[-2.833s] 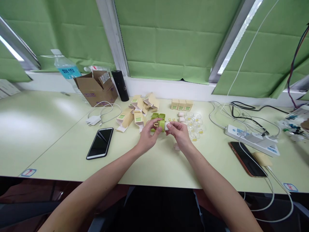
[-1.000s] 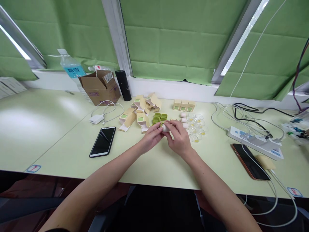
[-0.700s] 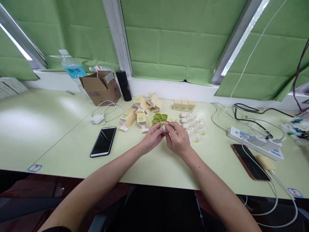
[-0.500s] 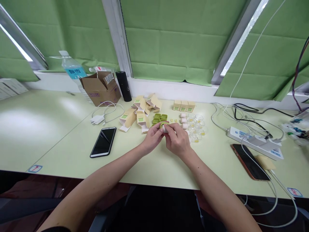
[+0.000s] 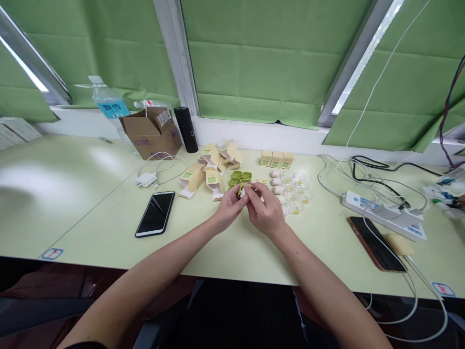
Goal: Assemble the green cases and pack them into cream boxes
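Observation:
My left hand is closed around a small olive-green cover. A whitish rounded piece shows at the cover's opening, with the fingertips of my right hand pinched on it. Fingers hide much of both pieces. Just beyond my hands sit several green square cups, with tiny yellow bits beside them. Several pale pink rounded blocks line up right of these. Clear plastic pieces with yellow spots lie farther right.
Opened cream cartons lie behind on the left; three closed small boxes stand at the back. A phone lies left, another phone right near a power strip and cables. A cardboard box and black bottle stand behind.
The green cover and whitish piece have tilted between my fingers. My right fingers have shifted slightly on the whitish piece; the table items look the same.

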### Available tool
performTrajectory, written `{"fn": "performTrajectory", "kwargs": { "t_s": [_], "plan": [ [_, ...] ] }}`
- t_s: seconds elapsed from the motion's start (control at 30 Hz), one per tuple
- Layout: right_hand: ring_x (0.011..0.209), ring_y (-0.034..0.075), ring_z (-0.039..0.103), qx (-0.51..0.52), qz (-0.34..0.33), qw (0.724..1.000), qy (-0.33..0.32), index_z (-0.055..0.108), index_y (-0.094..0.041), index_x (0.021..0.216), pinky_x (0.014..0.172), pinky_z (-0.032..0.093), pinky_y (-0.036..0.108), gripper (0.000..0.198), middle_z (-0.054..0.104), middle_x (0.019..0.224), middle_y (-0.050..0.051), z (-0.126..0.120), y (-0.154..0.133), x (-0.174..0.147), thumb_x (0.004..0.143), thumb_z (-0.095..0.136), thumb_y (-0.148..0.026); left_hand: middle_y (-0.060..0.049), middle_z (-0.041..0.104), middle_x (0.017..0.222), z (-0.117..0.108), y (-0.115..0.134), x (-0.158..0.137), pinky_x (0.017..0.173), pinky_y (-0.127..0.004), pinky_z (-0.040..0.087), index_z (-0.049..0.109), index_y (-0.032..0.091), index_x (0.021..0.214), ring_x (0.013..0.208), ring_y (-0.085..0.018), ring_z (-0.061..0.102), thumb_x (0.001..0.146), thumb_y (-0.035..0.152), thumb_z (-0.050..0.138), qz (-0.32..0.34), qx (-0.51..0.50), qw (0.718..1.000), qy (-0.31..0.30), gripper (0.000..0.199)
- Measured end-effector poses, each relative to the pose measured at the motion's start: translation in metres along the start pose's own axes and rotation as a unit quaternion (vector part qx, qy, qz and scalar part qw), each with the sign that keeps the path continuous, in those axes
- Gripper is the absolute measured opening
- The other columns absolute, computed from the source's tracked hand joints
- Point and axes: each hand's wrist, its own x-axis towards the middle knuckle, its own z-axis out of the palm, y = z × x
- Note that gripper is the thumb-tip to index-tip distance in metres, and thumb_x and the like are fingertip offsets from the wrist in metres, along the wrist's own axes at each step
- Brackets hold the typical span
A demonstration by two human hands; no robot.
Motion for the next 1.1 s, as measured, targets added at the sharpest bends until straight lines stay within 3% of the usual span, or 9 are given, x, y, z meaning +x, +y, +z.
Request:
{"fn": "performTrajectory", "kwargs": {
  "t_s": [0.17,0.43,0.63,0.73,0.8,0.93,1.0,1.1],
  "plan": [
    [0.103,0.027,0.07,0.025,0.001,1.0,-0.003,0.052,-0.023,0.152,0.084,0.063,0.039,0.052,0.068,0.121,0.017,0.001,-0.001,-0.001,0.101,0.053,-0.012,-0.01,0.077,0.112,-0.001,-0.001,0.001,0.114,-0.04,0.051,0.072,0.019,0.12,0.129,-0.029,0.066,0.084,0.043,0.086,-0.01,-0.012,1.0,0.0,0.045],
    [0.097,0.025,0.071,0.046,0.031,0.998,-0.008,0.06,-0.025,0.144,0.082,0.064,0.039,0.044,0.068,0.119,0.015,0.0,-0.002,0.0,0.102,0.053,-0.014,-0.012,0.075,0.123,-0.002,0.0,0.0,0.113,-0.04,0.051,0.072,0.019,0.122,0.132,-0.03,0.064,0.086,0.042,0.085,-0.011,-0.01,1.0,-0.003,0.045],
    [0.103,0.027,0.07,0.067,0.052,0.996,0.003,0.057,-0.024,0.146,0.083,0.065,0.041,0.044,0.065,0.122,0.016,-0.001,0.002,0.0,0.103,0.054,-0.018,-0.014,0.072,0.13,-0.008,0.002,0.001,0.111,-0.039,0.051,0.071,0.017,0.131,0.129,-0.031,0.065,0.082,0.04,0.087,-0.031,-0.049,0.998,-0.031,0.056],
    [0.107,0.026,0.069,0.089,0.08,0.993,0.01,0.056,-0.023,0.146,0.083,0.066,0.04,0.044,0.063,0.123,0.017,-0.002,0.003,0.001,0.102,0.055,-0.018,-0.015,0.072,0.13,-0.01,0.004,0.002,0.111,-0.042,0.052,0.072,0.017,0.128,0.127,-0.031,0.067,0.087,0.04,0.083,-0.041,-0.06,0.997,-0.019,0.049],
    [0.108,0.026,0.069,0.103,0.1,0.99,-0.003,0.055,-0.023,0.146,0.086,0.066,0.04,0.044,0.062,0.125,0.017,-0.004,0.002,0.002,0.102,0.056,-0.019,-0.014,0.072,0.129,-0.011,0.005,0.003,0.113,-0.042,0.051,0.073,0.017,0.125,0.128,-0.031,0.066,0.087,0.037,0.083,-0.041,-0.047,0.998,-0.006,0.045],
    [0.105,0.027,0.07,0.082,0.138,0.985,-0.066,0.053,-0.021,0.147,0.087,0.064,0.043,0.049,0.065,0.128,0.017,-0.015,0.006,0.009,0.099,0.061,-0.023,-0.013,0.073,0.129,-0.014,0.008,0.005,0.114,-0.046,0.051,0.068,0.02,0.134,0.126,-0.03,0.068,0.083,0.033,0.087,-0.024,-0.033,0.999,0.025,0.057],
    [0.101,0.028,0.07,0.05,0.162,0.981,-0.093,0.061,-0.021,0.138,0.084,0.062,0.043,0.04,0.071,0.12,0.015,-0.028,0.014,0.013,0.098,0.059,-0.022,-0.011,0.072,0.129,-0.017,0.009,0.007,0.117,-0.047,0.049,0.069,0.022,0.132,0.124,-0.029,0.07,0.08,0.029,0.089,-0.007,-0.035,0.998,0.047,0.056],
    [0.094,0.026,0.07,0.011,0.2,0.974,-0.106,0.073,-0.023,0.102,0.081,0.057,0.04,0.022,0.075,0.098,0.009,-0.057,0.031,0.013,0.1,0.051,-0.019,-0.008,0.073,0.124,-0.022,0.008,0.009,0.121,-0.048,0.045,0.069,0.023,0.129,0.123,-0.027,0.071,0.08,0.024,0.089,0.007,-0.033,0.997,0.068,0.053]
  ]
}}
